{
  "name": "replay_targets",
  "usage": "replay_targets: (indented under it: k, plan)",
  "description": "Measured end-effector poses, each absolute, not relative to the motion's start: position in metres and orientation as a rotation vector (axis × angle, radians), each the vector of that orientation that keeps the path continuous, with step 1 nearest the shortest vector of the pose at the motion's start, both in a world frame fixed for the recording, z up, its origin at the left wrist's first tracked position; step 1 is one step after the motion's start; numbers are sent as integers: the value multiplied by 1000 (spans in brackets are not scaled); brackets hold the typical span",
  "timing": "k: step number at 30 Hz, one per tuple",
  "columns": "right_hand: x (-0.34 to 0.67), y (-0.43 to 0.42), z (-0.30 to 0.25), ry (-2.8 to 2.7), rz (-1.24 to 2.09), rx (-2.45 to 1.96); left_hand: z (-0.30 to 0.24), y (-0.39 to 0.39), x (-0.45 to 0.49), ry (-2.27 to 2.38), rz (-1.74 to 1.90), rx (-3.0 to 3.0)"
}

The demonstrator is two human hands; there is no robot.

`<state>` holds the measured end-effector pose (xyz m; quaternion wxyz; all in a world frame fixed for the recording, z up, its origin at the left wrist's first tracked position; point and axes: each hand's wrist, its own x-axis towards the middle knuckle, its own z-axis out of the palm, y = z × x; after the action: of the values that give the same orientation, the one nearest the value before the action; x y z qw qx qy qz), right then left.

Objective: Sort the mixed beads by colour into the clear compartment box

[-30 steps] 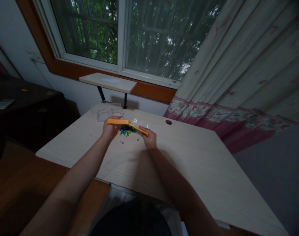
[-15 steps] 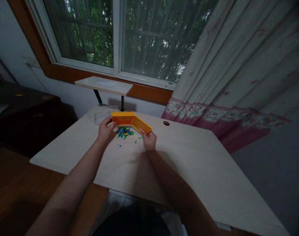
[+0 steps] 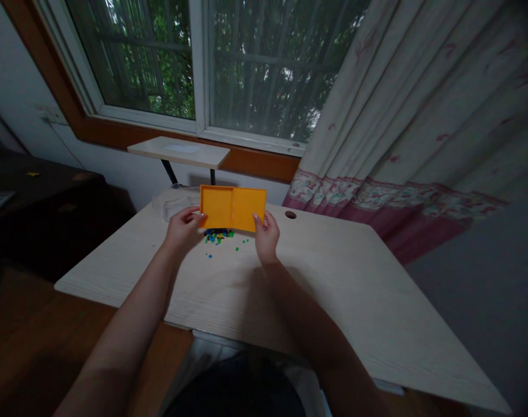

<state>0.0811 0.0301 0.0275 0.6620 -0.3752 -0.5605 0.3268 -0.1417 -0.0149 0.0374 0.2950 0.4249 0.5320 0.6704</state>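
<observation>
Evidently, we have the case [image 3: 233, 208] fully opened out, its two halves side by side, and we make out nothing inside either one. The opening, then, looks done to us; the pieces [image 3: 217, 236] lie loose on the desk [image 3: 333, 278], mostly in one heap with a few strays nearer us, and none sits in the case. How much is left beyond that we cannot tell. We hold the case up above the desk, just over the heap, its inner faces turned toward us: our left hand [image 3: 181, 233] pinches its left edge, and our right hand [image 3: 268, 236] grips its lower right corner, thumb on the inner face. It is a plain yellow-orange, with a seam down the middle; the left half shows a raised rim, while the right looks flatter.
</observation>
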Motion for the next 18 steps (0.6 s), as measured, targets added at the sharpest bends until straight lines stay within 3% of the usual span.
replay_targets:
  k: [8,14,18]
  plan:
    - [114,60,66,-1276,851,-841,55,-14,-128,1279,1434,1335]
    - [131,75,77,-1298,868,-1023,56,-8,-117,1241,1351,1098]
    - [143,83,78,-1121,1071,-1166,48,-9,-99,1217,1294,976]
